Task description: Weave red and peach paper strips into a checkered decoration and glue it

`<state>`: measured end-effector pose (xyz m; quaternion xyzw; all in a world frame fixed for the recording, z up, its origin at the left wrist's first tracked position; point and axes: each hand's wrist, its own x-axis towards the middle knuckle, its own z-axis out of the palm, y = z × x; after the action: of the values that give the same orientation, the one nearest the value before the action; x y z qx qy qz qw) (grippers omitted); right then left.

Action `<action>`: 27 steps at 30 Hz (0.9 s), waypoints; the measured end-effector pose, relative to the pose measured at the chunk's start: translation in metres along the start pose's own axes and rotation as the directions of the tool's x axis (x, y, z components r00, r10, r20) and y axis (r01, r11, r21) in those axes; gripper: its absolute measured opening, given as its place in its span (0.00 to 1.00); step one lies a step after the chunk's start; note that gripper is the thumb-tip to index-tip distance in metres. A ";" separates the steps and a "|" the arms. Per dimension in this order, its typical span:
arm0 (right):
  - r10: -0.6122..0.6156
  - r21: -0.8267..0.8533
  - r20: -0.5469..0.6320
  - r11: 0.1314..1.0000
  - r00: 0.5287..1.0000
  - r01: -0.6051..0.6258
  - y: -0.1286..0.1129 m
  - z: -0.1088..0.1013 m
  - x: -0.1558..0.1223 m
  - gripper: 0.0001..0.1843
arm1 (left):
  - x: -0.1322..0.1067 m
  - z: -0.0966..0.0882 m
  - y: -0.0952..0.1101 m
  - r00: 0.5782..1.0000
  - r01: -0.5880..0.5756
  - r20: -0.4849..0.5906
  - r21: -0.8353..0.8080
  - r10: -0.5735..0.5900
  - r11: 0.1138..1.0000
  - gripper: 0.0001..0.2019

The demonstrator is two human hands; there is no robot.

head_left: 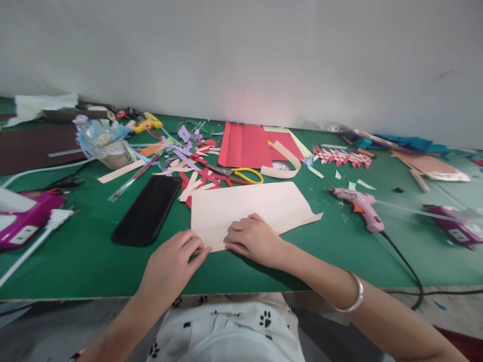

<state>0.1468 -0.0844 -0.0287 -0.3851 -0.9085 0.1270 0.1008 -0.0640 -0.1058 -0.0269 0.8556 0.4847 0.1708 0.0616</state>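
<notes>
A cream sheet of paper [245, 201] lies on the green table in front of me, its right corner curling up. My left hand [177, 259] pinches the sheet's near left corner between thumb and fingers. On the near edge rests my right hand [256, 239], fingers curled together on the paper with the thumb at its border. Just beyond the sheet are yellow-handled scissors [247, 175], partly over red and cream paper strips [199, 181]. A black phone [148, 211] lies left of the sheet.
To the right are a pink glue gun [358, 203] with a trailing cord and a purple power strip [455, 223]. Another purple power strip [30, 213] stands at left. Red folded paper [245, 146], a yellow glue gun [147, 123] and a woven paper strip [343, 157] lie farther back.
</notes>
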 end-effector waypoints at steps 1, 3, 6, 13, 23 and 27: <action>0.002 0.004 -0.003 1.000 1.000 -0.002 0.000 0.000 0.000 0.12 | 0.000 0.000 0.000 1.000 -0.001 0.000 0.004 0.001 1.000 0.16; 0.006 0.010 -0.005 1.000 1.000 -0.006 0.000 0.000 0.001 0.12 | 0.000 0.000 -0.001 1.000 0.013 0.020 0.002 -0.013 1.000 0.16; 0.018 0.022 0.013 1.000 1.000 -0.019 -0.001 -0.002 0.002 0.11 | 0.001 0.000 -0.003 0.996 0.054 0.078 -0.015 -0.053 0.998 0.15; 0.019 0.039 0.012 0.999 1.000 -0.020 -0.001 -0.003 0.002 0.11 | 0.003 -0.001 -0.005 0.991 0.068 0.113 -0.002 -0.067 0.998 0.16; 0.056 0.017 0.060 0.998 0.997 -0.057 -0.003 -0.006 0.004 0.11 | 0.002 0.001 -0.007 0.986 0.094 0.138 0.013 -0.095 0.995 0.17; 0.053 0.004 0.041 0.999 0.998 -0.054 -0.002 -0.004 0.004 0.12 | -0.001 -0.005 -0.014 0.976 0.135 0.180 -0.059 -0.122 0.989 0.15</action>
<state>0.1438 -0.0826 -0.0242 -0.4064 -0.8994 0.1398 0.0798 -0.0772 -0.0993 -0.0266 0.8314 0.5254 0.1073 0.1454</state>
